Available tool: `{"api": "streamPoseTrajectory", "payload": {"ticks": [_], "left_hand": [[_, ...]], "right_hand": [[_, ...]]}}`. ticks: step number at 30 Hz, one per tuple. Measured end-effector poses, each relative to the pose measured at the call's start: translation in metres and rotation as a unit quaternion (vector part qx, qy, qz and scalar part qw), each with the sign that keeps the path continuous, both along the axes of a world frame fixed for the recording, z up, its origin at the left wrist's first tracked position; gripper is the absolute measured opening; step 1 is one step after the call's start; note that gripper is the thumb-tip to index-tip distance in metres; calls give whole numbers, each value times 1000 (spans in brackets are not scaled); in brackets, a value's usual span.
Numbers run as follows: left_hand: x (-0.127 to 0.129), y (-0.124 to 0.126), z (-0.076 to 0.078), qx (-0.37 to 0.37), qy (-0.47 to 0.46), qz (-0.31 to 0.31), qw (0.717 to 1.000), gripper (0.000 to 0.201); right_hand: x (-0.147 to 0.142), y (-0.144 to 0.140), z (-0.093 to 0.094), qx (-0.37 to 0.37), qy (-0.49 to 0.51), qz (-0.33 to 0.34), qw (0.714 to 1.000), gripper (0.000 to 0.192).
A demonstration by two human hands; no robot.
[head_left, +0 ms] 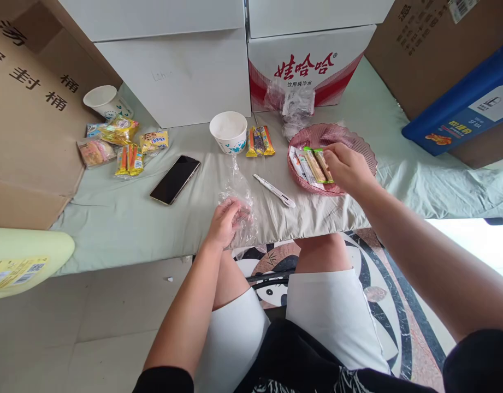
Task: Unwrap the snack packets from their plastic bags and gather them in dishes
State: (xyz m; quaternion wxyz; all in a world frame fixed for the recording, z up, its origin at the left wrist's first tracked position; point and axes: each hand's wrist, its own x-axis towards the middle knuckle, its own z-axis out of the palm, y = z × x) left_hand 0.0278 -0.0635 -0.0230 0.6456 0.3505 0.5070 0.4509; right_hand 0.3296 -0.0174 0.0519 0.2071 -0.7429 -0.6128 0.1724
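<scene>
Our right hand (347, 166) pinches a snack stick (323, 164) lying in the pink plate (357, 143), its long side pointing away from us. Our left hand (226, 221) grips a clear bag (238, 188) near our knees.

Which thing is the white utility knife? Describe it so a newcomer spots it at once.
Start at the pink ribbed plate on the pale cloth, where the right hand rests. Just left of the plate lies the white utility knife, slanted, between the plate and the left hand. It is the only slim white stick there, unlike the nearby black phone.
</scene>
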Motion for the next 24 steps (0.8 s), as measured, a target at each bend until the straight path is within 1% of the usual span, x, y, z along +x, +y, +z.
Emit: {"api": "streamPoseTrajectory", "payload": {"ticks": [1, 3, 4, 5, 6, 8, 9, 11, 13, 15, 16, 19, 21, 22, 24], "left_hand": [[-2, -3, 3, -15, -4, -8, 1000, 42], [-7, -11, 12, -35, -8, -37, 999, 43], [-10, -16, 16, -37, -10, -60, 997, 43], [-12, -22, 22, -33, -15, -90, 995, 43], [-14, -28, 27, -26, -20, -127, 991, 43], [-16, -37, 37, -11, -24, -198, 980, 45], [-17, -40, 41, -5, -20, -223, 975, 45], [-17, -43, 48, 11, -6, -253, 967, 46], [-16, -44, 52, 30, 5, -270, 962, 48], [-15, -44, 54, 38, 12, -280, 959, 49], [-15, -45, 54, 39, 15, -283, 958, 49], [-14, -46, 53, 39, 23, -289, 956, 52], [-13, -47, 52, 41, 24, -289, 956, 52], [-12, -47, 51, 43, 24, -288, 956, 51], [-11, -46, 50, 51, 30, -290, 955, 49]], "right_hand": [[-6, -12, 0, 19, 69, 10, 997, 39], [-20, -37, -1, 34, 202, 64, 977, 38], [-28, -49, -1, 44, 233, 88, 967, 38], [-35, -59, 0, 66, 236, 100, 964, 38], [-41, -68, 1, 97, 214, 103, 967, 38], [-50, -77, 6, 169, 130, 92, 973, 36], [-52, -79, 9, 199, 86, 85, 972, 36], [-54, -80, 13, 236, 24, 84, 968, 35], [-55, -82, 12, 242, -8, 111, 964, 34], [-53, -87, 4, 232, -47, 142, 961, 32], [-51, -89, -2, 228, -73, 141, 961, 32], [-38, -91, -26, 215, -142, 78, 963, 34], [-26, -85, -40, 202, -151, 58, 966, 33], [-21, -81, -44, 198, -148, 58, 967, 33], [-14, -75, -46, 202, -139, 54, 968, 32]]}}
